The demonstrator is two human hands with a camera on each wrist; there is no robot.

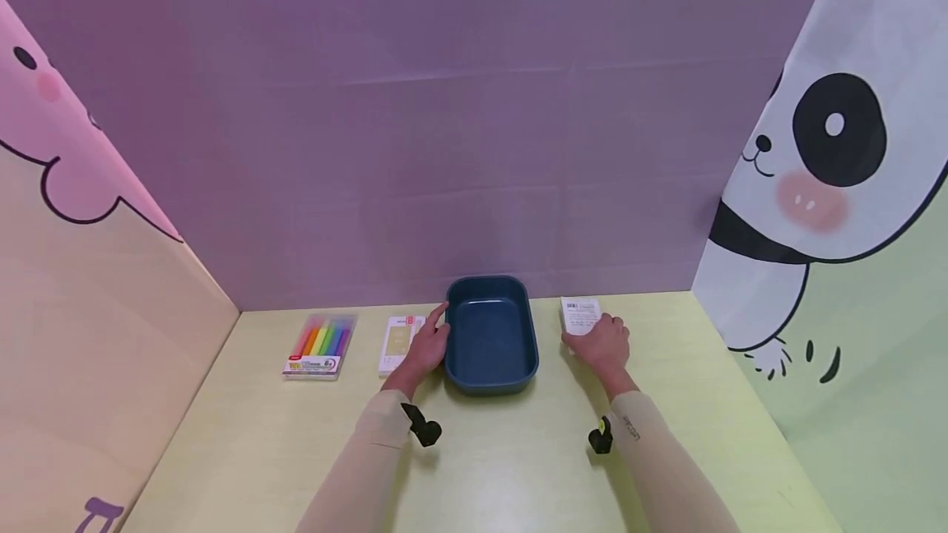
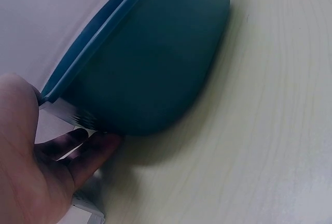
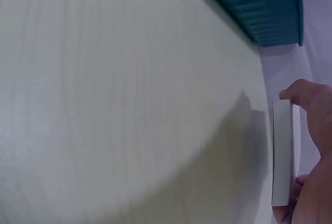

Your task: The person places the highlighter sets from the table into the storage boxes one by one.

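A dark blue rectangular plastic bin (image 1: 492, 390) stands at the back middle of the table. At its left side my left hand (image 1: 427, 349) holds the wall. In the left wrist view the thumb reaches the rim of the bin (image 2: 150, 63), while the fingers (image 2: 96, 156) lie against the outside. To the right of the bin, my right hand (image 1: 603, 345) grips a small white box (image 1: 581, 313) with printed text. Thumb and fingers span the box's two ends in the right wrist view, where its plain white side (image 3: 282, 151) faces the camera.
Left of my left hand lies a white and gold printed box (image 1: 396, 344), partly covered by that hand. Farther left is a clear case of rainbow-coloured markers (image 1: 320, 346). A purple backdrop (image 1: 474, 146) rises behind the table, with panels at both sides.
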